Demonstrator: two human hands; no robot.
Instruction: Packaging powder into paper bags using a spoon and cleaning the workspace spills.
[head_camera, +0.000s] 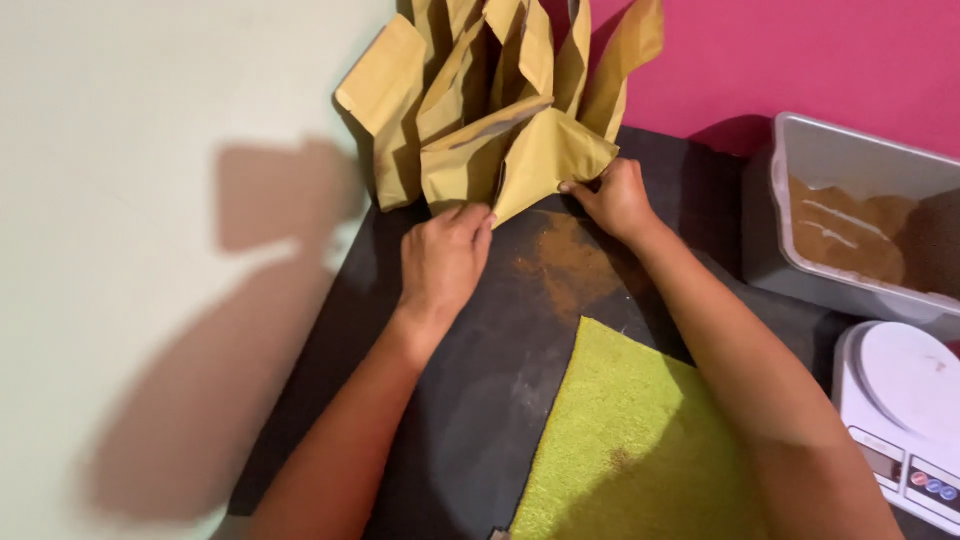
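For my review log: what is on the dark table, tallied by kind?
Paper bags: a standing bunch, overlapping too much to count exactly; the left hand and right hand touch the front one
Green cloth: 1
Plastic tub of brown powder: 1
White kitchen scale: 1
Total: 3 plus the bags

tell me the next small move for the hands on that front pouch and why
Probably draw the front pouch clear of the stack: the left hand and right hand already pinch its lower corners, and it leans against the other pouches.
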